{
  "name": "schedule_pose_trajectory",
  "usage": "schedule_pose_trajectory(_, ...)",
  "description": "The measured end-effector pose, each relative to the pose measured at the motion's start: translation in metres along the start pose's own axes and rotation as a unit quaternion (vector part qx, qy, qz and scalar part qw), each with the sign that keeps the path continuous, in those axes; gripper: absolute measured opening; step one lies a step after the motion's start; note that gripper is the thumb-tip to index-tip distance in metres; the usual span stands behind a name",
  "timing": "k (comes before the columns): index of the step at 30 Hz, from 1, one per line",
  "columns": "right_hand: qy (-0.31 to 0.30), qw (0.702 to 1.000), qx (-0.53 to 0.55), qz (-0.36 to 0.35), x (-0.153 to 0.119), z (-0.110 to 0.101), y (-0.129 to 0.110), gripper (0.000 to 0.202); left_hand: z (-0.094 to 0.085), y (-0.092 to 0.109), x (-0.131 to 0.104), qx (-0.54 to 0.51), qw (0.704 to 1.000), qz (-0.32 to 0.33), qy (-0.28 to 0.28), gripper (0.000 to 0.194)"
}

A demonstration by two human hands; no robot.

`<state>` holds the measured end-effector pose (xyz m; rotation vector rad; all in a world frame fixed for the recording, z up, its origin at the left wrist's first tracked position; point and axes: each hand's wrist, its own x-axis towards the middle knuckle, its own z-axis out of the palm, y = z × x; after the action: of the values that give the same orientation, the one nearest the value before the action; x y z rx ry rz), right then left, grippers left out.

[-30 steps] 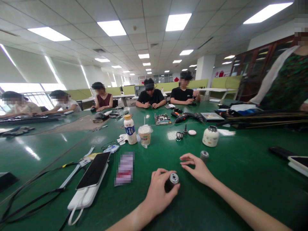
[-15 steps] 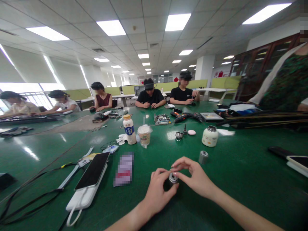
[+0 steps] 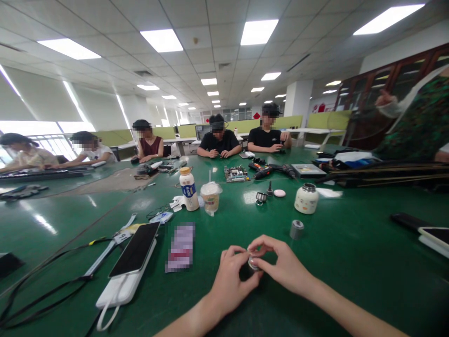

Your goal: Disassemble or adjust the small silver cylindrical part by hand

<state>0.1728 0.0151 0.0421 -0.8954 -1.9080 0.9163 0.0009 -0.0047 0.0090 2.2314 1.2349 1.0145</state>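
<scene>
A small silvery metal cylinder [image 3: 253,265] is between my hands at the near middle of the table. My left hand [image 3: 229,274] curls around its side, thumb at the front and fingers behind. From the right, my right hand [image 3: 280,262] pinches at its top, thumb and fingertips covering most of the upper face. Whether a smaller part sits in that pinch is hidden. A similar metal cylinder [image 3: 296,229] stands upright beyond my right hand. Farther back is a cream, wide-bodied flask [image 3: 306,200] without a lid, with metal ring parts [image 3: 261,198] and a pink disc [image 3: 279,193] to its left.
Left of my hands lie a purple packet [image 3: 180,247], a phone [image 3: 135,248] on a white power bank, and a lanyard [image 3: 101,257]. A milk bottle [image 3: 189,189] and a lidded cup [image 3: 211,199] stand ahead. Circuit board, power drills and several people are beyond.
My right fingers have come down over the cylinder's top, covering the face that showed before. At the far right, a person in patterned clothing has raised a hand.
</scene>
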Motion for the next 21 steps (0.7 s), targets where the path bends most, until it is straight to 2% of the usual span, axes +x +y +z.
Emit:
schedule_pose_trajectory(10, 0.042, 0.998, -0.047, 0.026, -0.0005, 0.0028, -0.0032, 0.027, -0.0001, 0.001, -0.0001, 0.009, 1.0, 0.014, -0.003, 0.035)
schedule_pose_trajectory(15, 0.068, 0.993, -0.093, -0.006, -0.0041, 0.0058, 0.0006, 0.023, 0.0004, -0.0014, -0.0004, 0.01, 1.0, 0.01, 0.003, 0.036)
schedule_pose_trajectory(21, 0.071, 0.991, -0.11, -0.029, -0.0077, 0.0075, -0.0009, 0.018, 0.0002, -0.0016, -0.0007, 0.011, 1.0, 0.011, 0.005, 0.038)
